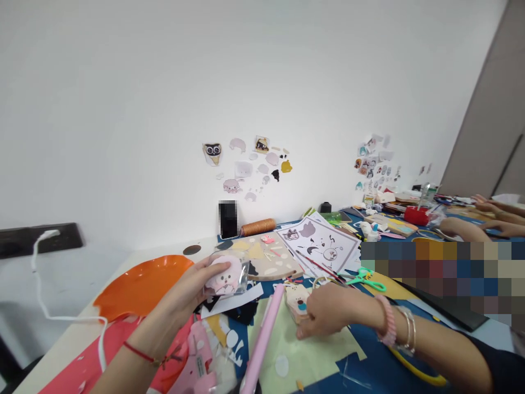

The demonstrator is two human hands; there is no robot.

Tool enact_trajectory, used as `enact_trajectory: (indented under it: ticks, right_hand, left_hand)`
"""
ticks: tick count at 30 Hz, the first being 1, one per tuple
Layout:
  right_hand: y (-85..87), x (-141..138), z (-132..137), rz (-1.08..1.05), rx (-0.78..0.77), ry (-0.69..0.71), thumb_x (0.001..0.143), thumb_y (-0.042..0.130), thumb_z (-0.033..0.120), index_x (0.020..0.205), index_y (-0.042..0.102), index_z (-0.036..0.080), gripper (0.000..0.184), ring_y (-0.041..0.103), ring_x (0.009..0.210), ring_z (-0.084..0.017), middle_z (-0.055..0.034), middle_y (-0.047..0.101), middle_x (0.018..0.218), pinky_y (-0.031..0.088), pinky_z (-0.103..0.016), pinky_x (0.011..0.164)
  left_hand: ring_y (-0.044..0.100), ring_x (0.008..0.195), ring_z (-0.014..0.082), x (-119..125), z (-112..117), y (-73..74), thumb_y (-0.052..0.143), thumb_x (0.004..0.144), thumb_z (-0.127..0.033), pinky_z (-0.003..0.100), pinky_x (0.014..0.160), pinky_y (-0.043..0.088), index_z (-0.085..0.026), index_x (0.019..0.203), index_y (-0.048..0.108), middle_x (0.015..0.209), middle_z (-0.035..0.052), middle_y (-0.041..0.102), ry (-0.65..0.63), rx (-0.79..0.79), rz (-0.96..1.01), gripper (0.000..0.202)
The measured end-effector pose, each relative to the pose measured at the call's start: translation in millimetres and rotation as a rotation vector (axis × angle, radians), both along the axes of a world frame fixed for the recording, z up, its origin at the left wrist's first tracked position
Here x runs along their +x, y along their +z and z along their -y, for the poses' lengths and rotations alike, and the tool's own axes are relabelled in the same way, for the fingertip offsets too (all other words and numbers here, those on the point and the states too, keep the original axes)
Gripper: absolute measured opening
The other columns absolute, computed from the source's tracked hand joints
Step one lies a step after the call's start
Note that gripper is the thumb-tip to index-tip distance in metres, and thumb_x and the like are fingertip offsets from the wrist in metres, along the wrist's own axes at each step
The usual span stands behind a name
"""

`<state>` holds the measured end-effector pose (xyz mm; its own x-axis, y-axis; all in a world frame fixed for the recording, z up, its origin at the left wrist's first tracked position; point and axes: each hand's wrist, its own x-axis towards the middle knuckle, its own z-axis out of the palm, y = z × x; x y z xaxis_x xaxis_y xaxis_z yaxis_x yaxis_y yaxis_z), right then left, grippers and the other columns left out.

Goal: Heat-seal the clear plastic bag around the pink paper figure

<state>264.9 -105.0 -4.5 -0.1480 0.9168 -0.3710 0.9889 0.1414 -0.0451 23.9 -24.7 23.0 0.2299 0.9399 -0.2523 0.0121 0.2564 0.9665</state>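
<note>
As left hand [199, 278] grips, packet [227, 281] juts rightward.

No words, numbers or brand names could be read. Pink tool [198, 350] had gray patch on side, marks too small to read. Phone [228, 219] screen was hidden by blurry squares. White bottle [371, 232] and little box [369, 201] near wall were too far off to read. Clear bag [227, 280] and printed sheet [315, 232] showed pictures, no letters clear enough.
</note>
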Motion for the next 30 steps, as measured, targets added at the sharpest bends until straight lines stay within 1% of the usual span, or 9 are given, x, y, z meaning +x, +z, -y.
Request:
enact_trajectory:
  ticks: [4, 6, 10, 14, 17, 21, 23, 26, 30]
  right_hand:
    - [-34.1, -8.3, 2.5, 0.039, 0.301, -0.142, 0.076, 0.057, 0.056, 0.111, 0.059, 0.008, 0.059, 0.064, 0.092, -0.035, -0.0221, 0.066, 0.103, 0.048, -0.042, 0.073]
    - [-49.8, -6.8, 0.6, 0.025, 0.385, -0.164, 0.072, 0.061, 0.053, 0.114, 0.056, 0.008, 0.062, 0.062, 0.094, -0.035, -0.0230, 0.062, 0.108, 0.048, -0.042, 0.073]
    - [-65.0, -0.5, 1.3, -0.017, 0.475, -0.017, 0.078, 0.052, 0.033, 0.108, 0.057, 0.010, 0.039, 0.063, 0.089, -0.034, -0.0197, 0.065, 0.097, 0.046, -0.039, 0.070]
    - [-59.5, 13.4, 2.5, -0.087, 0.465, 0.062, 0.080, 0.045, 0.022, 0.115, 0.055, 0.010, 0.039, 0.066, 0.075, -0.033, -0.0193, 0.069, 0.087, 0.043, -0.036, 0.062]
    - [-52.0, 32.0, -1.8, -0.165, 0.500, -0.043, 0.082, 0.039, 0.016, 0.120, 0.051, 0.008, 0.041, 0.067, 0.075, -0.032, -0.0192, 0.070, 0.082, 0.042, -0.035, 0.061]
    - [-47.2, 52.4, -5.8, -0.362, 0.527, -0.169, 0.090, 0.028, 0.026, 0.116, 0.047, 0.009, 0.036, 0.069, 0.070, -0.023, -0.0116, 0.069, 0.075, 0.047, -0.031, 0.061]
    - [-45.3, 54.4, -3.3, -0.610, 0.487, -0.248, 0.091, 0.024, 0.037, 0.117, 0.042, 0.010, 0.042, 0.069, 0.061, -0.020, -0.0064, 0.067, 0.068, 0.050, -0.029, 0.056]
    - [-38.0, 47.9, 6.2, -1.135, 0.421, -0.418, 0.080, 0.041, 0.059, 0.114, 0.043, 0.012, 0.059, 0.067, 0.053, -0.021, -0.0009, 0.063, 0.061, 0.052, -0.032, 0.052]
    - [-22.5, 34.8, 20.7, -1.479, 0.344, -0.501, 0.073, 0.060, 0.057, 0.103, 0.052, 0.015, 0.052, 0.064, 0.051, -0.016, -0.0010, 0.065, 0.065, 0.053, -0.029, 0.054]
  left_hand:
    - [0.058, 0.052, 0.0078, -0.7, -2.0, -4.1, 0.071, 0.073, -0.022, 0.014, 0.048, 0.046, -0.015, 0.098, 0.064, 0.068, -0.0011, 0.066, -0.031, 0.012, 0.022, 0.027]
    - [0.058, 0.053, 0.0080, -0.8, -3.0, -5.9, 0.071, 0.073, -0.023, 0.014, 0.048, 0.046, -0.016, 0.098, 0.064, 0.068, -0.0012, 0.067, -0.040, 0.021, 0.031, 0.027]
    - [0.058, 0.053, 0.0071, -0.3, -2.0, -6.0, 0.068, 0.075, -0.022, 0.014, 0.048, 0.045, -0.017, 0.098, 0.064, 0.067, -0.0020, 0.066, -0.050, 0.025, 0.034, 0.024]
    - [0.056, 0.051, 0.0066, -0.4, 0.9, -3.8, 0.069, 0.074, -0.022, 0.013, 0.046, 0.044, -0.017, 0.095, 0.065, 0.064, -0.0031, 0.065, -0.048, 0.018, 0.035, 0.021]
    - [0.058, 0.053, 0.0075, -0.8, 1.9, -2.5, 0.071, 0.073, -0.023, 0.014, 0.048, 0.046, -0.017, 0.092, 0.065, 0.064, -0.0030, 0.065, -0.051, 0.021, 0.038, 0.021]
    - [0.055, 0.049, 0.0064, 0.0, 2.5, -1.5, 0.071, 0.074, -0.023, 0.012, 0.043, 0.042, -0.017, 0.093, 0.064, 0.061, -0.0040, 0.064, -0.040, 0.026, 0.034, 0.021]
    - [0.052, 0.045, 0.0055, 0.8, 2.8, -1.6, 0.071, 0.073, -0.021, 0.012, 0.039, 0.038, -0.017, 0.094, 0.063, 0.059, -0.0047, 0.063, -0.026, 0.026, 0.029, 0.023]
    - [0.052, 0.045, 0.0060, 1.7, 3.8, -1.8, 0.073, 0.071, -0.022, 0.012, 0.039, 0.039, -0.016, 0.095, 0.063, 0.060, -0.0040, 0.063, -0.006, 0.027, 0.022, 0.026]
    - [0.058, 0.053, 0.0079, 2.0, 5.8, -1.2, 0.073, 0.071, -0.024, 0.014, 0.048, 0.046, -0.016, 0.095, 0.064, 0.068, -0.0011, 0.067, -0.008, 0.030, 0.008, 0.027]
